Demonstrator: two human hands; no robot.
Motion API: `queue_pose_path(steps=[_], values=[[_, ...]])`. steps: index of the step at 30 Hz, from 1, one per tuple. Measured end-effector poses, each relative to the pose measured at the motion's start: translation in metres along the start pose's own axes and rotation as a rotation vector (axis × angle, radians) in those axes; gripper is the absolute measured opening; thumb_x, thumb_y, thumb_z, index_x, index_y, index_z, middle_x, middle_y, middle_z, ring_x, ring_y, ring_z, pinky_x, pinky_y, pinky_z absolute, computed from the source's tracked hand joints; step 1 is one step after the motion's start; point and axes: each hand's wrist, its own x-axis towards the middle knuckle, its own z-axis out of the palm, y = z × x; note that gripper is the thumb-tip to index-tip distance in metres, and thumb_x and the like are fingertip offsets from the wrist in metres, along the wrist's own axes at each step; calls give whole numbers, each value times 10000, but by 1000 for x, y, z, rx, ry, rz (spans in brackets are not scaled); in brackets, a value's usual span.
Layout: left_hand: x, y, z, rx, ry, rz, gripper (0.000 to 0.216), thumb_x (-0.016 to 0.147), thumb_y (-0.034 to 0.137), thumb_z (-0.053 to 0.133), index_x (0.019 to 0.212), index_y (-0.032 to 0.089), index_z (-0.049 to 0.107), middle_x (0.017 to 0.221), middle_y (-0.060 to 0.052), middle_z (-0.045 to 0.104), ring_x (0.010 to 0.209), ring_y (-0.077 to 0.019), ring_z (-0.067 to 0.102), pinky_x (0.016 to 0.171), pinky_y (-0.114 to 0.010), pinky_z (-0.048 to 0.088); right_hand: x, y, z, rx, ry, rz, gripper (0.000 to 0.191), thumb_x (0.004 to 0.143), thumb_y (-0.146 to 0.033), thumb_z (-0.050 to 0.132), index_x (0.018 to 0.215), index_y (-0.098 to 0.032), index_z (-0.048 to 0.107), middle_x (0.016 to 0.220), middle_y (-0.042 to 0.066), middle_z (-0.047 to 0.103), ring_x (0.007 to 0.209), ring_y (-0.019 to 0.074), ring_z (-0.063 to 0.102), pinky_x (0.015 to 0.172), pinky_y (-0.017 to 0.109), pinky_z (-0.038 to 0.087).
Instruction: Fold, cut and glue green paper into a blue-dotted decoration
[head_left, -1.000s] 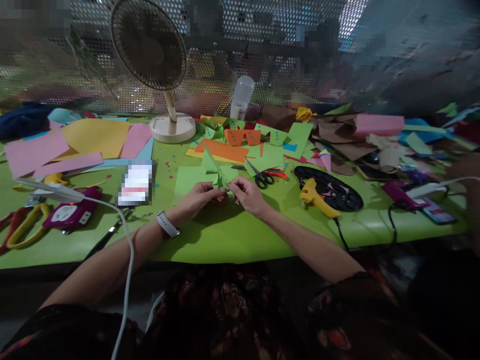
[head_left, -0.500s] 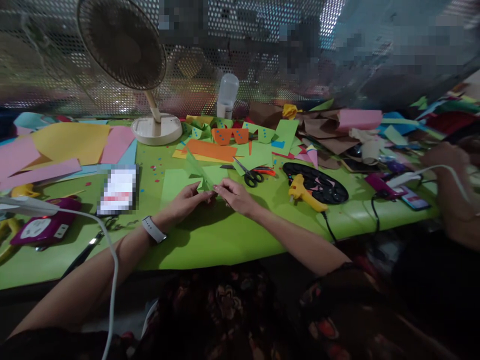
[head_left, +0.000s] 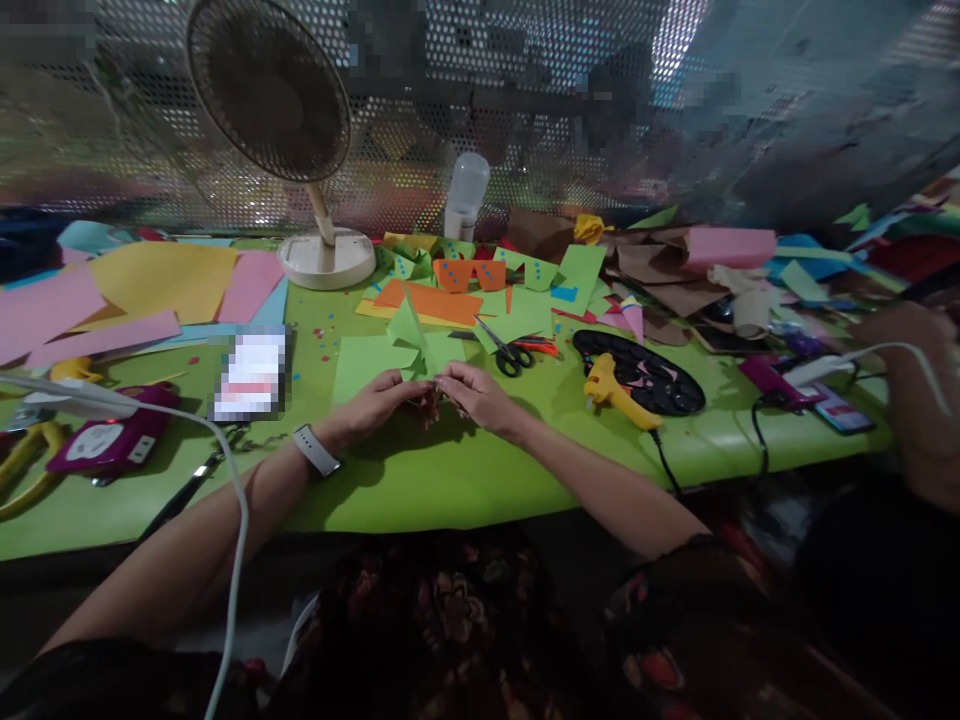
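Note:
My left hand [head_left: 384, 402], with a pale watch band on its wrist, is closed on a folded light green paper [head_left: 411, 335]. The paper stands up above the fingers, with a pointed tip and creased sides. Against it, my right hand [head_left: 480, 398] pinches the lower edge, fingertips meeting those of the left; the exact grip is partly hidden. Flat green sheets [head_left: 367, 362] lie just behind my hands. To the right of them rest black-handled scissors [head_left: 513, 357], open-bladed, on paper scraps. Orange paper glasses with blue dots [head_left: 469, 274] stand farther back.
A yellow glue gun [head_left: 621, 392] lies against a black palette tray [head_left: 675, 380]. At left are a phone [head_left: 251, 375], a purple power strip [head_left: 112, 432] and a white cable [head_left: 241, 520]. A fan [head_left: 328, 262] stands behind. Another person's arm [head_left: 919, 400] is at far right.
The green paper has turned to stand more upright with its folded faces showing, and both hands have shifted slightly along its lower edge. The whole view has drifted a little.

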Motion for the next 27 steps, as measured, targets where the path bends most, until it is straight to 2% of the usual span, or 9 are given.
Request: queue_pose_path(steps=[9,17,20,22,25,27], values=[[2,-1,-5,63,-18,54,341,831,476,706,792,137,700,727,-69,713,650,-171,670,658,-304,560,2,3,1,11,109,-25,364,879,-537,594,737,-214,506,561,-80,410,476,85,369,465,224,334],[1,3,-11,60,-26,117,266,905,400,641,807,153,653,793,-40,702,710,-147,667,707,-291,559,3,7,-4,76,249,-74,339,887,-512,597,760,-204,537,531,-87,434,438,69,390,429,200,347],[3,0,-8,45,56,194,237,881,404,675,909,169,672,910,-40,712,840,-163,673,788,-307,557,3,10,1,108,275,-110,321,887,-504,614,796,-203,557,594,-73,504,460,65,454,428,191,386],[6,-3,-5,51,145,260,239,841,397,724,909,173,674,914,-28,711,875,-162,668,831,-306,544,3,12,5,110,254,-118,314,883,-502,626,814,-200,577,648,-59,556,478,64,497,442,192,426],[8,-5,-2,73,257,277,242,798,376,765,781,162,654,796,-6,694,783,-138,658,827,-290,529,2,12,8,90,165,-76,328,862,-508,653,811,-186,612,659,-42,600,468,66,527,441,199,454],[8,-3,-3,42,279,248,243,782,376,773,764,166,650,769,-1,695,737,-133,656,788,-283,532,2,10,5,85,146,-34,341,846,-507,674,775,-179,613,611,-42,589,447,66,517,418,194,441]])
